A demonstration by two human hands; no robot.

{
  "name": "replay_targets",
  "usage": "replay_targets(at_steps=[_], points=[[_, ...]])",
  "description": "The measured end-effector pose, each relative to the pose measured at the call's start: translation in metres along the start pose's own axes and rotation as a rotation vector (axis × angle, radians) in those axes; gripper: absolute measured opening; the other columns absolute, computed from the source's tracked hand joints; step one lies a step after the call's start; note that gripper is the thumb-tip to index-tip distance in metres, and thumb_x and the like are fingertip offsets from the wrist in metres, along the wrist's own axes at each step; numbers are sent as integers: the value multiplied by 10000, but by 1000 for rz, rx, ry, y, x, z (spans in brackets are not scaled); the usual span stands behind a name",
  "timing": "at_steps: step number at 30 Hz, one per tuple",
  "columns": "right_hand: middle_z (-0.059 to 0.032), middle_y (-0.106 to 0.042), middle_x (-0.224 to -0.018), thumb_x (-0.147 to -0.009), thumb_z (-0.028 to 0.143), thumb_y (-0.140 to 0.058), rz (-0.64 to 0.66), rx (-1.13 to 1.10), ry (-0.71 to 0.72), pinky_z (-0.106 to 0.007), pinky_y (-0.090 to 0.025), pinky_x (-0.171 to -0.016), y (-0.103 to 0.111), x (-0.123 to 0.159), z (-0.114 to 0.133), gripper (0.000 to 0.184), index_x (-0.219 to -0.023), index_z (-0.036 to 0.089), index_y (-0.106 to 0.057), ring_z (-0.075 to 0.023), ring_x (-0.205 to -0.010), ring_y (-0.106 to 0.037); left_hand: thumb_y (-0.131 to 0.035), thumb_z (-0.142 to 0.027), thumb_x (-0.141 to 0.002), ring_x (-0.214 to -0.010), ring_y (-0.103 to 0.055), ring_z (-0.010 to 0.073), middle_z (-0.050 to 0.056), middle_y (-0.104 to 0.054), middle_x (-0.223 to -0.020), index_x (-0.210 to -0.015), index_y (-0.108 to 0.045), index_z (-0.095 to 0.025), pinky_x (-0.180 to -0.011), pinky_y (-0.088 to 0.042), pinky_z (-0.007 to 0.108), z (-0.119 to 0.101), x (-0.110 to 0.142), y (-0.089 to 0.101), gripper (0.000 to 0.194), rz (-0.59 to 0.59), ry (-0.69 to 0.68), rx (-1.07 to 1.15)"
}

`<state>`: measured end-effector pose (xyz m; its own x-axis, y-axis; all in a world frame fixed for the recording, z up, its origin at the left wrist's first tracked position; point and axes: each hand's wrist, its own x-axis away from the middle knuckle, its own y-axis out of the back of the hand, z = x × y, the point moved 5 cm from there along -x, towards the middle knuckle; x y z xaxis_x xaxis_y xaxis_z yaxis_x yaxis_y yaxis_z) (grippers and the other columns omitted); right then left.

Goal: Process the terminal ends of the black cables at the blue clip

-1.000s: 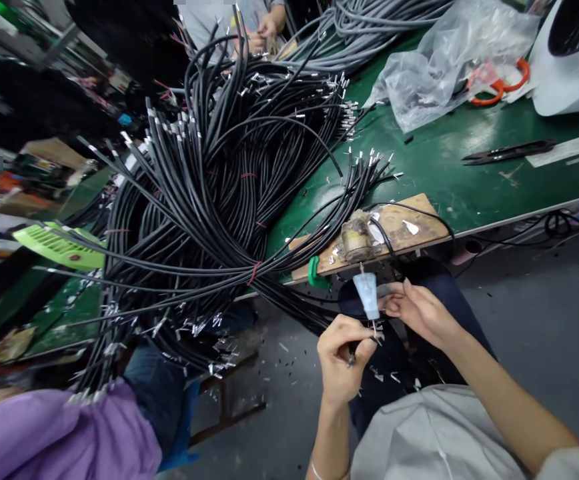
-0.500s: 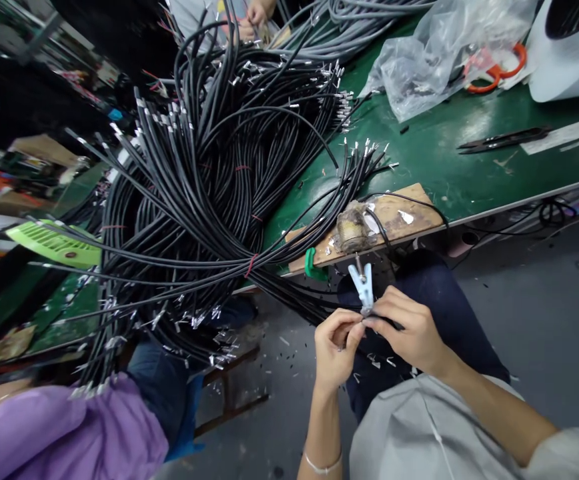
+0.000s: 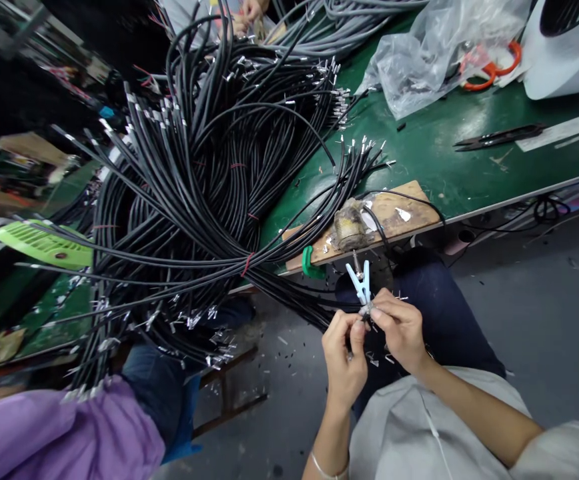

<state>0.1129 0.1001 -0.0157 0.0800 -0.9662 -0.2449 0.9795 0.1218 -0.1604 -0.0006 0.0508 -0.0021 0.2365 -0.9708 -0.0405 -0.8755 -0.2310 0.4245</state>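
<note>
Just below a light-blue clothespin (image 3: 361,283), my two hands are close together. My left hand (image 3: 344,353) pinches a black cable (image 3: 367,318) near its end. The fingers of my right hand (image 3: 402,329) are closed at the cable's silvery tip, whose fine detail is too small to make out. The clothespin sits on the shaft of a small grimy motor (image 3: 349,228). That motor rests on a wooden board (image 3: 409,212) at the table edge, next to a green clamp (image 3: 312,263). A tied bundle of black cables (image 3: 289,253) runs past to the left.
A big heap of black cables (image 3: 229,167) covers the left of the green table (image 3: 449,180). Snips (image 3: 499,137), orange-handled scissors (image 3: 494,72) and a plastic bag (image 3: 414,73) lie at the right. A person in a purple top (image 3: 69,433) sits at the left; another person's hands (image 3: 247,17) are at the back.
My right hand has drawn in its fingers and shifted slightly, now pinching at the cable tip. The left hand has moved slightly right. The whole view has shifted a little.
</note>
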Motion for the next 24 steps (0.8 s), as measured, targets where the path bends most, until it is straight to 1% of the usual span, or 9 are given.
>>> replay_targets(at_steps=[3,6,8,11,16,18,22,23,24], points=[[-29,-616,-658,-848,187,-552,77,-282,-270,-299,-442,-640,-2,1,-19,228,-650,169,-663,-157,-662,-548,-417,-285,-968,-612,-455,108,-12,-456,-673,-701,-527,-165,-582,-329,231,1,-1,2,312,48,19,41],[-31,-628,-747,-844,230,-570,171,-402,-424,-279,-459,-659,-1,1,-24,141,-805,169,-691,-152,-706,-572,-406,-308,-974,-570,-421,96,-23,-419,-626,-643,-479,-162,-556,-303,231,1,-2,3,369,102,49,48],[-39,-627,-838,-810,222,-629,229,-338,-391,-266,-465,-670,2,-3,-19,103,-886,175,-682,-149,-747,-577,-401,-321,-977,-552,-405,92,-29,-403,-599,-625,-457,-163,-542,-292,230,1,-4,3,390,139,78,65],[-32,-603,-834,-753,198,-708,225,-229,-291,-248,-460,-650,3,-8,-10,76,-806,173,-660,-137,-733,-558,-394,-334,-978,-527,-390,85,-32,-397,-579,-610,-445,-163,-521,-287,225,4,-7,3,409,190,110,108],[19,-537,-634,-762,272,-702,67,-353,-433,-239,-438,-548,-5,0,-16,178,-691,174,-572,-110,-573,-507,-474,-332,-943,-470,-403,62,-36,-425,-594,-628,-493,-155,-469,-300,203,2,-7,1,362,167,62,168],[17,-531,-638,-790,242,-670,-2,-257,-367,-244,-423,-537,-4,4,-12,167,-684,181,-557,-113,-570,-498,-521,-328,-918,-460,-441,61,-38,-442,-598,-636,-500,-154,-463,-331,195,0,-6,-2,332,140,59,209],[-32,-587,-749,-794,110,-627,-148,138,76,-302,-437,-650,7,6,13,119,-708,192,-612,-155,-695,-514,-595,-309,-873,-464,-485,68,-38,-457,-600,-647,-521,-150,-456,-367,185,1,-5,-3,286,100,114,256],[-40,-597,-766,-795,106,-623,-140,166,129,-315,-438,-675,9,5,16,118,-715,194,-622,-162,-715,-513,-597,-307,-873,-454,-473,64,-36,-462,-603,-663,-546,-146,-440,-355,183,2,-6,-2,269,109,135,264],[-44,-600,-773,-803,123,-622,-97,138,114,-321,-440,-684,10,3,16,105,-724,193,-624,-165,-724,-514,-591,-309,-876,-445,-457,60,-31,-474,-611,-684,-577,-142,-423,-339,182,3,-7,-1,254,128,148,275]])
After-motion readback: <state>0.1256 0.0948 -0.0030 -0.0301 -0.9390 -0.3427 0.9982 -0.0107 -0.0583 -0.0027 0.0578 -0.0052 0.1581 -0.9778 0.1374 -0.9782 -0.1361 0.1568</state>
